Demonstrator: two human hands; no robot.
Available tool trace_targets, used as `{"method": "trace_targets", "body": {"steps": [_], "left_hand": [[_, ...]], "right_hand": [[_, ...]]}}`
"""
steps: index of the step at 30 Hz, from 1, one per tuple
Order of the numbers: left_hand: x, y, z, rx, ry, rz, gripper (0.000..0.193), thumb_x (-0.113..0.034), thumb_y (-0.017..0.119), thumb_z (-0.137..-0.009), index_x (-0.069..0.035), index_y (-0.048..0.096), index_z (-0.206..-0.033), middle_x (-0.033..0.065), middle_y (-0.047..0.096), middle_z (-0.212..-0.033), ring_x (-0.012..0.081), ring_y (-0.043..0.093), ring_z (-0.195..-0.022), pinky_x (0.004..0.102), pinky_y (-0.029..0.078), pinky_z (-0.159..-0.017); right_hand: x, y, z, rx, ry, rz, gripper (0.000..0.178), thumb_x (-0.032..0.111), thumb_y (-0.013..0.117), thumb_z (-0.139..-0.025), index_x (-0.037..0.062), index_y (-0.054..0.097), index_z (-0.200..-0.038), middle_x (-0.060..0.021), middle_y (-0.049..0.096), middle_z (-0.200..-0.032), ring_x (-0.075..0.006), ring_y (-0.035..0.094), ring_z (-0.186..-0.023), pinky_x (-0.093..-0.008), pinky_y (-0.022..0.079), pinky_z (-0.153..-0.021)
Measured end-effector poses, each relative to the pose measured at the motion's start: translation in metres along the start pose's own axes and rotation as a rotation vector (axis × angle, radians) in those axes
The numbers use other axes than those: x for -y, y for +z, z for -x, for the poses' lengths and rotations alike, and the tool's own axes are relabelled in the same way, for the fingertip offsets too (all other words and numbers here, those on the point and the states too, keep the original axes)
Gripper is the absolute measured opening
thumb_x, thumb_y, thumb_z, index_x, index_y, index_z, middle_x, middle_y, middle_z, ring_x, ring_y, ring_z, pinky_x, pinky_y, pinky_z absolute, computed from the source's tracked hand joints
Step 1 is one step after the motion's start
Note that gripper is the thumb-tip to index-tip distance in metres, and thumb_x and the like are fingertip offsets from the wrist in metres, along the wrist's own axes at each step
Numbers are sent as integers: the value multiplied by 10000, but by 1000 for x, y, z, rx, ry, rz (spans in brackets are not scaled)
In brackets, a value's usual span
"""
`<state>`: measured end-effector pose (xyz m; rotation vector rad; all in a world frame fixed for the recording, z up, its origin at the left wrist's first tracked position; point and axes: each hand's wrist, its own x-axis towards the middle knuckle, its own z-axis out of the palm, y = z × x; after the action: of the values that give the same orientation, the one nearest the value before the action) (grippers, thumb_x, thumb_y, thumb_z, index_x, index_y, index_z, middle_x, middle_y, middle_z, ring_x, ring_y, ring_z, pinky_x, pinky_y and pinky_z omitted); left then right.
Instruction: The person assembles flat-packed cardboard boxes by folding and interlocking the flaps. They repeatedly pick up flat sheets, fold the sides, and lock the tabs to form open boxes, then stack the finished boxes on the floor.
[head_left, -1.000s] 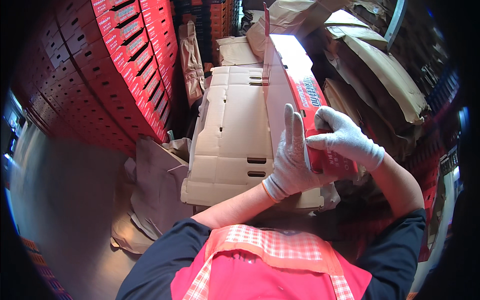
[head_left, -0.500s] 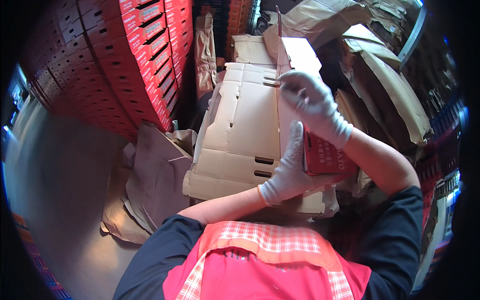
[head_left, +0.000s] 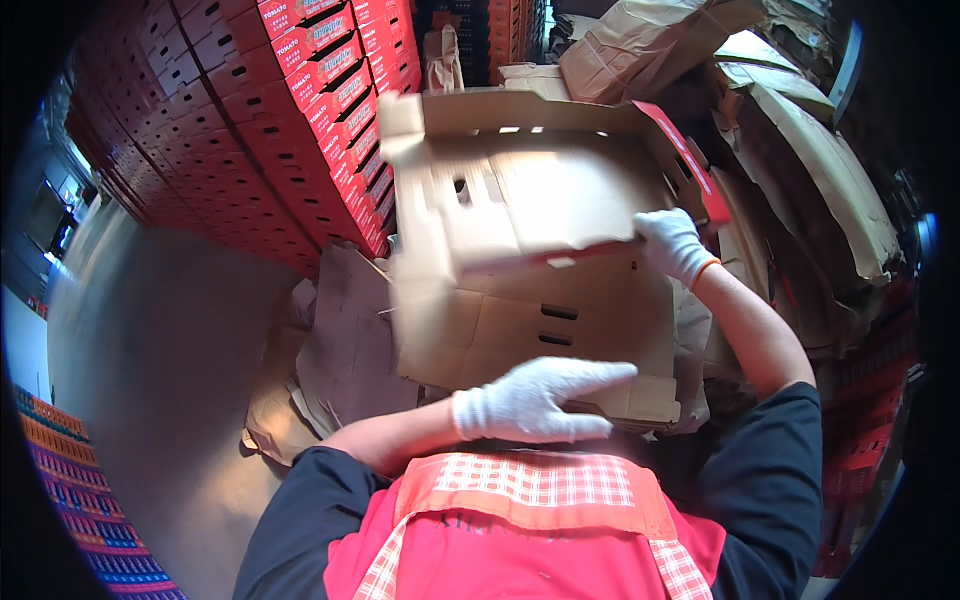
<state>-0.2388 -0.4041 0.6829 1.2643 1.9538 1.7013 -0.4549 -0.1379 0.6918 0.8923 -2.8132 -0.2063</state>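
A partly folded cardboard tray (head_left: 575,195), brown inside and red outside, is raised and tilted over a pile of flat cardboard blanks (head_left: 480,330). Its far wall and right end stand up, while its left part looks smeared by motion. My right hand (head_left: 672,245), in a white glove, has its fingers closed over the tray's near edge at the right corner. Nearer my body, my left hand (head_left: 545,400), gloved too, has its fingers stretched out and thumb apart. It holds nothing and hovers in front of the pile's near edge.
Tall stacks of red printed trays (head_left: 250,110) rise at the left. Brown paper-wrapped bundles (head_left: 810,160) lean at the right, with crumpled brown paper (head_left: 640,50) behind. A loose cardboard sheet (head_left: 350,340) stands left of the pile. Coloured stacks (head_left: 90,500) line the lower left.
The tray's upright red end has moved from between both hands to the right; its opened-out body now spreads leftward over the pile. My left hand has let go and drawn back; my right now grips the edge.
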Motion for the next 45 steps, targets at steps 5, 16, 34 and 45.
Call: {"method": "trace_targets", "body": {"steps": [5, 16, 34, 45], "left_hand": [[27, -110, 46, -492, -3, -1392, 463, -143, 649, -845, -27, 602, -1291, 183, 626, -1271, 357, 587, -1192, 453, 432, -1048], [124, -106, -12, 520, -96, -1235, 500, -380, 767, -759, -144, 630, -1179, 81, 653, -929, 286, 630, -923, 448, 485, -798], [25, -107, 38, 867, -790, -329, 436, -224, 672, -881, -154, 625, -1309, 126, 668, -1220, 291, 631, -1095, 336, 471, -936], [161, -64, 30, -845, -546, 573, 615, -208, 517, -974, -27, 312, -1525, 103, 389, -1536, 195, 424, -1367, 309, 312, -1155]], "right_hand": [[-45, 73, 81, 260, 151, 183, 137, 64, 616, -790, 101, 691, -899, -105, 705, -974, -299, 668, -993, -434, 562, -763], [65, 12, 180, 116, -106, -284, 796, 476, 845, -650, 136, 533, -1298, -72, 665, -978, -287, 666, -849, -378, 533, -731], [66, -59, 201, 1111, 7, -778, 653, 415, 676, -868, 67, 500, -1391, -195, 606, -1291, -364, 574, -1189, -416, 467, -992], [67, 115, 168, -452, 733, -1964, 785, 130, 637, -876, 102, 241, -1553, -110, 312, -1553, -244, 371, -1388, -343, 313, -1138]]}}
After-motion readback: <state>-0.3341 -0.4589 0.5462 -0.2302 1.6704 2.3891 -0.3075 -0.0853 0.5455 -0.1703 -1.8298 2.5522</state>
